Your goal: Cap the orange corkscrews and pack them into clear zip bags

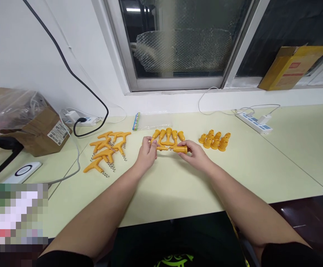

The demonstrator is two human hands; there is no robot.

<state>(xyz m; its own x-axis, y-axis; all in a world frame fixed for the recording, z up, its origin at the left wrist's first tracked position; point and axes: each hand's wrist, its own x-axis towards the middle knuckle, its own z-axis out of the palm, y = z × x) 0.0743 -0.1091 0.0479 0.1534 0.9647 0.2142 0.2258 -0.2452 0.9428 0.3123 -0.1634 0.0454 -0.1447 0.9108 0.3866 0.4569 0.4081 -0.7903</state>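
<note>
Over the middle of the table, my left hand [147,154] is closed on a yellow corkscrew handle [161,148], its metal spiral pointing right. My right hand [195,154] grips a ribbed yellow sleeve [180,149] lying sideways, its end close to the spiral's tip. Just behind both hands several yellow corkscrews with sleeves [168,134] form a row. A pile of yellow T-shaped corkscrews [105,152] with bare spirals lies to the left. Several loose yellow sleeves [214,141] stand upright in a group to the right.
A clear plastic bag [152,121] lies behind the row. At the left are a cardboard box [43,129], a black cable [75,76] and a white charger [25,172]. A power strip [253,122] sits at the back right, below a yellow carton [292,70] on the sill.
</note>
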